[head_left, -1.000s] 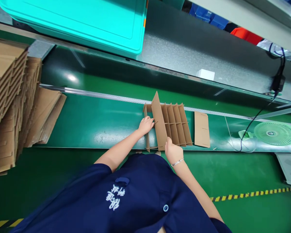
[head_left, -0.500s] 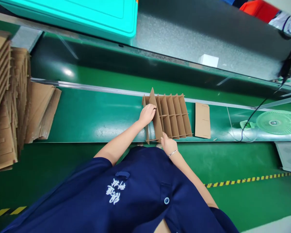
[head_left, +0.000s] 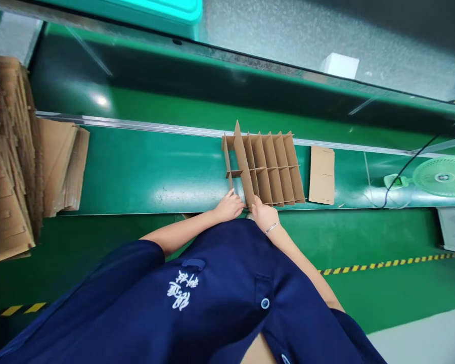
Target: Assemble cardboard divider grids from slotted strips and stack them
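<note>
A brown cardboard divider grid [head_left: 276,169] with several cells stands on the green bench in front of me. One cardboard strip [head_left: 243,162] near its left side rises above the others and leans. My right hand [head_left: 264,215] pinches the near end of this raised strip. At the grid's near left corner, my left hand [head_left: 230,206] has its fingers closed on the cardboard edge, close to the end of the leftmost strip. Its fingertips are partly hidden. A flat stack of slotted cardboard pieces [head_left: 322,174] lies just right of the grid.
Stacks of folded cardboard [head_left: 11,151] fill the left end, with flat cardboard sheets [head_left: 60,162] beside them. A green fan [head_left: 442,177] and a black cable [head_left: 409,161] are on the right. On the grey shelf behind sit a turquoise bin [head_left: 167,10] and a white box [head_left: 340,65].
My left hand has moved from the raised strip's middle down to the grid's near left corner. The right hand stays at the strip's near end. The camera view has shifted slightly.
</note>
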Demonstrator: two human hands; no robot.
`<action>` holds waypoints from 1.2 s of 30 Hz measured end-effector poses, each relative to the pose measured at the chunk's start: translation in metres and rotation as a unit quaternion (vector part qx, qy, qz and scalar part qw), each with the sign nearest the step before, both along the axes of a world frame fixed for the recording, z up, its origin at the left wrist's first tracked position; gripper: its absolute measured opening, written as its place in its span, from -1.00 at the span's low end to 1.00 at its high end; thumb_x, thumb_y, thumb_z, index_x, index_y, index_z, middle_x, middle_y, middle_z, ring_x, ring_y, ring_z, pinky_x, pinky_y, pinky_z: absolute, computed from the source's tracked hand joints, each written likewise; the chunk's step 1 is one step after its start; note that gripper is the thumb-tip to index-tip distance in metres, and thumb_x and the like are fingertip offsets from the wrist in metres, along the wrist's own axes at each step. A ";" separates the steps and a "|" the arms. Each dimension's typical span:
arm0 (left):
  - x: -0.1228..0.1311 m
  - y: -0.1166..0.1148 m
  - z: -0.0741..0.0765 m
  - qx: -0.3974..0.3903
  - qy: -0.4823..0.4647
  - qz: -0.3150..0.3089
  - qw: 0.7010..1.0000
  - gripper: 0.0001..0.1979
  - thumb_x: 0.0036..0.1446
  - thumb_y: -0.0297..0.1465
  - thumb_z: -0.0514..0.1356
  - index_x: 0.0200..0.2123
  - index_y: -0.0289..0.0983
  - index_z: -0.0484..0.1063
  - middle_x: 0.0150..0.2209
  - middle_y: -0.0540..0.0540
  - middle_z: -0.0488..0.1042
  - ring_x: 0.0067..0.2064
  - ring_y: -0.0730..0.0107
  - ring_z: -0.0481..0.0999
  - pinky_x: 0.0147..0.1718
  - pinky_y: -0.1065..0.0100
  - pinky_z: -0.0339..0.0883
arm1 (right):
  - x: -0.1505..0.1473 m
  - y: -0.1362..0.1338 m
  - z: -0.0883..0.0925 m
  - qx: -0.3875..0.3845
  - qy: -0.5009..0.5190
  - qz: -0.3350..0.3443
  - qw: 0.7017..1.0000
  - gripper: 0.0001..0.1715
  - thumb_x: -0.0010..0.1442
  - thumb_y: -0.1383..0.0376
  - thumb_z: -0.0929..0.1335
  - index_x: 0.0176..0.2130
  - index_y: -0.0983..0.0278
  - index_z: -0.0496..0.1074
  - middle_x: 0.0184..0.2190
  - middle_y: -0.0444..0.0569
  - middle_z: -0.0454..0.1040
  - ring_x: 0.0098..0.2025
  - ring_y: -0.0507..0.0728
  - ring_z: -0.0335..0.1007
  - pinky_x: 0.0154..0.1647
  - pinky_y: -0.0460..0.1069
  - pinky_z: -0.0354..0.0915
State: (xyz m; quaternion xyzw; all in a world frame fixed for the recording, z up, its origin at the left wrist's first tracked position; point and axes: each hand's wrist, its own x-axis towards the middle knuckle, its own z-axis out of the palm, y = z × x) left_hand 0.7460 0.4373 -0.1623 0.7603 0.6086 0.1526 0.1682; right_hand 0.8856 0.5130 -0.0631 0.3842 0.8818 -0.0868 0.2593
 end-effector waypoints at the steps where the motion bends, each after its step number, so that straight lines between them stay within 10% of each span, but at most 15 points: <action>1: 0.000 0.002 0.000 0.003 0.000 0.002 1.000 -0.77 0.17 -0.38 0.00 -0.27 -0.20 0.46 -0.36 -0.07 0.43 -0.16 0.29 0.35 0.21 -0.05 -0.15 | -0.001 -0.001 0.000 -0.003 0.001 0.003 1.000 -0.43 0.33 0.22 0.02 0.25 0.39 -0.01 -0.25 0.16 0.54 -0.27 0.12 0.49 -0.27 -0.07 0.29; 18: -0.015 0.011 0.013 0.004 -0.067 0.006 0.998 -0.77 0.17 -0.36 0.00 -0.33 -0.20 0.46 -0.38 -0.03 0.44 -0.22 0.35 0.38 0.13 0.03 0.04 | -0.006 -0.004 -0.004 -0.043 -0.008 -0.023 0.999 -0.48 0.32 0.23 0.04 0.22 0.32 0.03 -0.23 0.11 0.53 -0.24 0.15 0.49 -0.26 -0.02 0.31; 24: -0.065 0.064 0.036 0.066 -0.075 0.227 0.969 -0.71 0.21 -0.40 -0.09 -0.22 -0.26 0.42 -0.18 -0.15 0.44 -0.09 0.27 0.37 -0.08 0.22 0.27 | -0.020 0.013 0.010 0.006 0.011 -0.010 1.000 -0.31 0.30 -0.01 0.00 0.27 0.29 -0.07 -0.14 0.16 0.49 -0.16 0.17 0.46 -0.22 -0.01 0.30; 28: -0.070 0.086 0.024 0.015 0.003 0.214 0.977 -0.75 0.14 -0.44 0.00 -0.19 -0.26 0.44 -0.13 -0.17 0.44 0.09 0.15 0.28 0.10 0.04 0.11 | -0.049 0.030 0.007 0.018 0.025 -0.004 1.000 -0.27 0.33 0.12 -0.02 0.31 0.35 -0.45 -0.04 0.20 0.43 -0.12 0.16 0.44 -0.21 -0.02 0.31; 36: -0.056 0.085 0.001 -0.016 0.023 0.218 0.975 -0.63 0.20 -0.49 -0.11 -0.07 -0.18 0.41 -0.13 -0.15 0.46 0.27 0.20 0.01 0.14 -0.08 0.01 | -0.062 0.043 -0.013 0.006 0.019 -0.033 0.999 -0.22 0.26 0.39 0.02 0.27 0.53 -0.60 -0.21 0.26 0.51 -0.22 0.17 0.48 -0.22 0.02 0.32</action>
